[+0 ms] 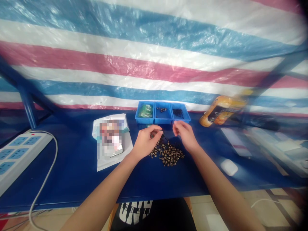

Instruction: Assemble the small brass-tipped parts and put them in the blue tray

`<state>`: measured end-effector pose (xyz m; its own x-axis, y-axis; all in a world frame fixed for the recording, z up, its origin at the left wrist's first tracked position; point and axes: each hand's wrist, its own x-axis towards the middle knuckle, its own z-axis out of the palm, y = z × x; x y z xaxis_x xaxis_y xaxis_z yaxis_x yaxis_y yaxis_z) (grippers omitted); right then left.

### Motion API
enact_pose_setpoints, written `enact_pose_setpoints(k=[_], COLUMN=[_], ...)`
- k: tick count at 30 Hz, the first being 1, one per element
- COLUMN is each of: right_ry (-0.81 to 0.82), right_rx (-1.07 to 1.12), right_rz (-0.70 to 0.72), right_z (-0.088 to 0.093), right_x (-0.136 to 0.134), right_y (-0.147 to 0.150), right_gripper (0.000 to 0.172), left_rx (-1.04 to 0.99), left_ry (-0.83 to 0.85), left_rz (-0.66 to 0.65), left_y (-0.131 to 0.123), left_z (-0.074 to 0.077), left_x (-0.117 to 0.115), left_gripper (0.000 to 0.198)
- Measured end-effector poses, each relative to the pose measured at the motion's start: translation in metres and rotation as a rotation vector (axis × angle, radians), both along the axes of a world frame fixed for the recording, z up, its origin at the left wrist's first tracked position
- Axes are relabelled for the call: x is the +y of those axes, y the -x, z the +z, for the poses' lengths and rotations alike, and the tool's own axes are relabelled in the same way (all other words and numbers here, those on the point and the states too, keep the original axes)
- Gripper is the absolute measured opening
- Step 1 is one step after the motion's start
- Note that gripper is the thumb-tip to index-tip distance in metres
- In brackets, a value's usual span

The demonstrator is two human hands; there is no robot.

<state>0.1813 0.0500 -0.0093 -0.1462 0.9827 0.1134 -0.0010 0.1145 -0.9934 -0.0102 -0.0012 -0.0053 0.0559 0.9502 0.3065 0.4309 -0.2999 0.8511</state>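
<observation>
My left hand (147, 141) is closed in a pinch over the left side of a pile of small brass-coloured metal parts (171, 154). Whatever sits between its fingertips is too small to make out. My right hand (184, 134) hovers at the pile's upper right, fingers curled together, their contents hidden. A gap separates the two hands. Just beyond them stand three joined blue bins: the left bin (144, 121) has green and whitish pieces, the middle bin (164, 121) a few small metal parts, and the right bin (181, 121) small dark pieces.
A phone (116, 150), partly pixelated, lies on white packaging (103, 165) at left. Further left is a white power strip (26, 154) with a cable (49, 173). Orange bottles (220, 109), a white case (229, 167) and a pale flat box (235, 142) are at right.
</observation>
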Motion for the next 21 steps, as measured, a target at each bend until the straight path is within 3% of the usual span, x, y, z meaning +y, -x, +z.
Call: enact_pose_setpoints(k=[3,7,13,21], right_ry=[0.021,-0.069,-0.360,-0.499], right_rx=[0.066,-0.143,-0.636,-0.946], right_rz=[-0.181,-0.207,0.038,0.232], right_z=[-0.002,-0.004,-0.009,-0.007], right_x=[0.005,0.008,0.003,0.002], right_y=[-0.005,-0.011,-0.011,0.003], right_gripper=[0.037,0.029,0.019,0.028], left_rx=[0.010,0.026,0.098,0.286], left_ry=[0.007,0.004,-0.033,-0.068], left_rz=[-0.006,-0.002,0.118,0.245], left_y=[0.000,-0.001,0.003,0.010], left_z=[0.000,0.001,-0.001,-0.010], left_x=[0.000,0.000,0.003,0.008], left_gripper=[0.020,0.019,0.018,0.021])
